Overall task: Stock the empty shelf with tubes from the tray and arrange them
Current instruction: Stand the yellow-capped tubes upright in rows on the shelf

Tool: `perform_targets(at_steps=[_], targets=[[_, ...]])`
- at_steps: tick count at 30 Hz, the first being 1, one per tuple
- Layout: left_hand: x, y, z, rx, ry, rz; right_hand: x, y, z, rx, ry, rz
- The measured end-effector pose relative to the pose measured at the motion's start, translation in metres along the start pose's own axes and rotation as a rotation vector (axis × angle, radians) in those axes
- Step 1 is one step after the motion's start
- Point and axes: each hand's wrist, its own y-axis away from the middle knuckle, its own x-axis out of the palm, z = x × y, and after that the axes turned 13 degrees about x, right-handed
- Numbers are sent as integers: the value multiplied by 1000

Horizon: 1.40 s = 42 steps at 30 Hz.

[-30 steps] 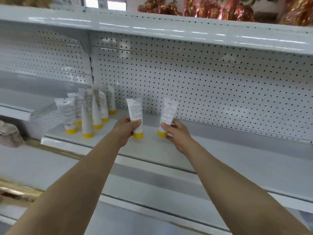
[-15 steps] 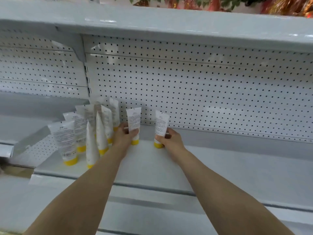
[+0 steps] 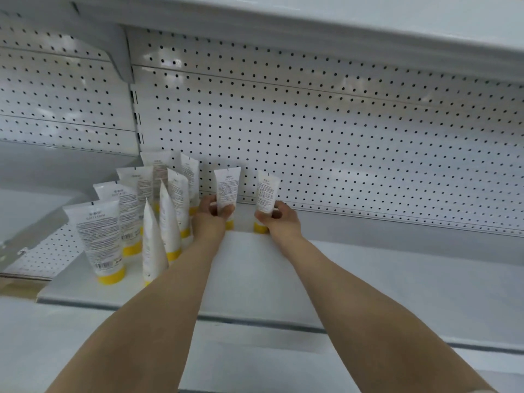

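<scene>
1. The left hand (image 3: 211,219) is curled round the lower part of the left tube (image 3: 226,188). The thumb is on one side and the fingers on the other, so it is holding, not spread.
2. The left tube stands upright with its cap down. A bit of yellow cap shows below the fingers, against the shelf (image 3: 368,279).
3. The right hand (image 3: 279,221) pinches the right tube (image 3: 266,191) low down, just above its yellow cap, with its fingers bent round it.
4. The right tube also stands cap down and leans slightly towards the right hand. Its cap sits on the shelf board.
5. The two held tubes are near each other but apart, with bare shelf between them. Both are beyond the hands, close to the pegboard back panel (image 3: 340,151).
6. Just left of the left hand stands a cluster of tubes (image 3: 97,236) in two rows running from the front edge to the back. All are white with yellow caps down. Two of them are turned edge-on, and the nearest of the cluster touch or almost touch the left forearm.
7. To the right of the right hand the shelf board lies bare.
8. Above both hands runs the upper shelf (image 3: 340,24).
</scene>
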Motion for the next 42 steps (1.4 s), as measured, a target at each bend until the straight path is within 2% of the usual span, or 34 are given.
perform_targets(at_steps=[8, 17, 42], targets=[[4, -8, 2, 33, -11, -32, 3, -9, -2, 10, 24, 0], [8, -24, 6, 43, -176, -90, 11, -20, 7, 11, 53, -3], [12, -32, 13, 17, -177, -90, 19, -32, 10, 9, 110, 7]])
